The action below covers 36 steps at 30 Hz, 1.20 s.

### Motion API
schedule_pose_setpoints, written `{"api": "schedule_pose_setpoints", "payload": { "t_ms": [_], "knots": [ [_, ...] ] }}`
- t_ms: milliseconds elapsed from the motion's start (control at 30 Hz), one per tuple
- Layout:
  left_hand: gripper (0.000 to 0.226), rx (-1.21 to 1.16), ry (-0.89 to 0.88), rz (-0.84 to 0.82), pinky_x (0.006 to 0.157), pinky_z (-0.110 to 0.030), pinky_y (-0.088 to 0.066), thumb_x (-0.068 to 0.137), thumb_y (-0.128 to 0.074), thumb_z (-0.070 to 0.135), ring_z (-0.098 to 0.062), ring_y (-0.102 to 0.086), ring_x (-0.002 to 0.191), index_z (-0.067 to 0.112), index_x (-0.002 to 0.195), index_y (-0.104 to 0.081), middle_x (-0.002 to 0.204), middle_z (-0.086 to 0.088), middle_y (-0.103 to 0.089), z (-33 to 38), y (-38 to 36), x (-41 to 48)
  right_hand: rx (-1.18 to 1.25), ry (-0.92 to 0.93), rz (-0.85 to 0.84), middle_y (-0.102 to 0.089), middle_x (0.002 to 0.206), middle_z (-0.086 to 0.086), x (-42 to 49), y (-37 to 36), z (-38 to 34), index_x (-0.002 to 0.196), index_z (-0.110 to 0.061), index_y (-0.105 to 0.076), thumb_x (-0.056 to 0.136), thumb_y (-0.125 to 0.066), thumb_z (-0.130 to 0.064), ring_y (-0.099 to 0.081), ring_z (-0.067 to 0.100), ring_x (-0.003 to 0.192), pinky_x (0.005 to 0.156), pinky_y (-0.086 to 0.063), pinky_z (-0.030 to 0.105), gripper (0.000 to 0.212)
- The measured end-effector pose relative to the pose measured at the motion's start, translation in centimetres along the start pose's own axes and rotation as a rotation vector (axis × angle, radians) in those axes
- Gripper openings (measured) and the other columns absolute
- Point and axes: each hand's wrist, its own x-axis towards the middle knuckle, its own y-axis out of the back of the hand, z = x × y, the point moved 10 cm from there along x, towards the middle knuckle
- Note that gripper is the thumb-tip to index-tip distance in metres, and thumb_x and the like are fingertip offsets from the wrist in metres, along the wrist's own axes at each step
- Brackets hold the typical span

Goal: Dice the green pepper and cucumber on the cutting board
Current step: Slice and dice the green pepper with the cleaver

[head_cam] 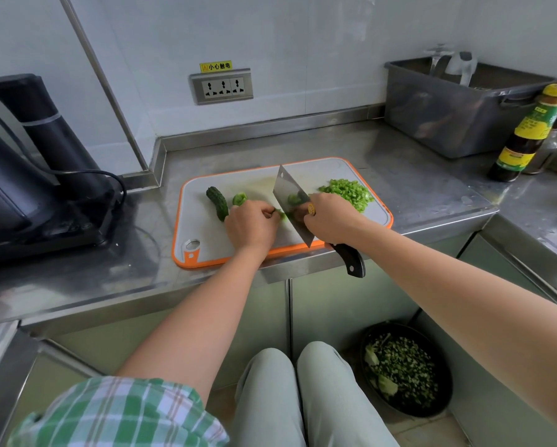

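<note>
A: Clothing, quick?
B: My left sleeve (119, 411) is short and plaid, green and white with thin orange lines. My trousers (303, 398) are plain pale grey-green (both knees show).
A: Arms?
B: My left forearm (186, 327) and right forearm (448, 285) are bare. So are my left hand (251, 225) and right hand (330, 221).

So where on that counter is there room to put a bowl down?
Bare steel counter lies between the cutting board and the grey tub, and behind the board. A narrower strip separates board from kettle stand. The board's middle is crowded: left hand pinching green pepper, right hand gripping the cleaver, cucumber, diced pile.
</note>
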Motion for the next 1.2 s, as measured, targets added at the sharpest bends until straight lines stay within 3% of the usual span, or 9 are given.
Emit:
{"api": "schedule_pose_setpoints", "payload": {
  "t_ms": [100, 233, 300, 467, 600, 767, 933, 1200],
  "knots": [
    [0.020, 0.024, -0.107, -0.034, 0.080, -0.033, -0.047, 0.084, -0.066, 0.027, -0.033, -0.054, 0.101, 0.029, 0.101, -0.076, 0.090, -0.005, -0.073, 0.7, -0.4, 0.4, 0.011, -0.013, 0.011, -0.052, 0.083, 0.011, 0.0, 0.5, 0.3, 0.089, -0.004, -0.046, 0.090, -0.044, -0.007, -0.048, 0.019, 0.056, 0.045, -0.035, 0.026, 0.004],
    [0.027, 0.091, -0.167, -0.044, 0.084, -0.036, -0.041, 0.084, -0.068, 0.031, -0.032, -0.050, 0.107, 0.026, 0.110, -0.071, 0.095, 0.003, -0.073, 1.4, -0.9, 0.6, 0.028, -0.011, -0.015, -0.055, 0.090, 0.012, -0.4, 0.4, 0.2, 0.099, -0.005, -0.049, 0.090, -0.043, -0.006, -0.048, 0.020, 0.057, 0.043, -0.035, 0.023, 0.011],
    [0.025, 0.058, -0.167, 0.011, 0.083, -0.035, -0.040, 0.082, -0.069, 0.034, -0.029, -0.050, 0.104, 0.025, 0.106, -0.071, 0.093, 0.005, -0.072, 1.4, -0.2, 0.1, 0.030, -0.012, -0.001, -0.057, 0.094, 0.012, -0.4, 0.3, 0.3, 0.105, -0.005, -0.052, 0.090, -0.044, -0.006, -0.051, 0.023, 0.063, 0.044, -0.035, 0.024, 0.017],
    [0.013, 0.124, -0.284, 0.047, 0.081, -0.036, -0.043, 0.078, -0.072, 0.032, -0.031, -0.054, 0.091, 0.026, 0.088, -0.078, 0.085, 0.002, -0.073, 1.7, 0.1, -1.2, 0.029, -0.006, 0.059, -0.054, 0.087, 0.013, -0.3, 1.0, 0.1, 0.099, -0.001, -0.050, 0.091, -0.043, -0.008, -0.052, 0.025, 0.063, 0.055, -0.047, 0.033, 0.013],
    [0.011, 0.088, -0.289, 0.075, 0.072, -0.035, -0.045, 0.080, -0.072, 0.031, -0.032, -0.054, 0.081, 0.022, 0.078, -0.078, 0.075, 0.002, -0.073, 2.0, 0.4, -1.2, -0.019, 0.015, 0.046, -0.054, 0.086, 0.013, -0.6, 1.2, -0.7, 0.096, -0.004, -0.049, 0.091, -0.043, -0.011, -0.054, 0.027, 0.065, 0.055, -0.046, 0.033, 0.010],
    [0.014, 0.104, -0.283, 0.061, 0.067, -0.034, -0.042, 0.080, -0.071, 0.033, -0.030, -0.052, 0.079, 0.022, 0.076, -0.078, 0.073, 0.000, -0.072, 2.0, 0.3, -1.0, -0.075, 0.027, 0.042, -0.054, 0.091, 0.013, -0.5, 1.3, -1.1, 0.098, -0.005, -0.050, 0.091, -0.043, -0.012, -0.053, 0.030, 0.072, 0.060, -0.044, 0.032, 0.012],
    [0.015, 0.119, -0.314, 0.064, 0.060, -0.035, -0.042, 0.080, -0.067, 0.031, -0.031, -0.051, 0.071, 0.022, 0.074, -0.078, 0.065, -0.004, -0.069, 2.1, 0.2, -1.2, -0.082, 0.019, 0.036, -0.054, 0.094, 0.013, -0.6, 0.5, -1.0, 0.117, -0.004, -0.052, 0.092, -0.043, -0.014, -0.052, 0.031, 0.075, 0.062, -0.043, 0.033, 0.028],
    [0.023, 0.124, -0.357, 0.063, 0.059, -0.038, -0.042, 0.079, -0.058, 0.031, -0.031, -0.050, 0.070, 0.022, 0.073, -0.077, 0.061, -0.006, -0.066, 2.0, -0.2, -1.0, -0.121, -0.026, 0.020, -0.054, 0.101, 0.014, 0.8, -0.9, -1.3, 0.114, -0.002, -0.048, 0.092, -0.042, -0.011, -0.049, 0.031, 0.084, 0.067, -0.037, 0.032, 0.024]
  ]
}}
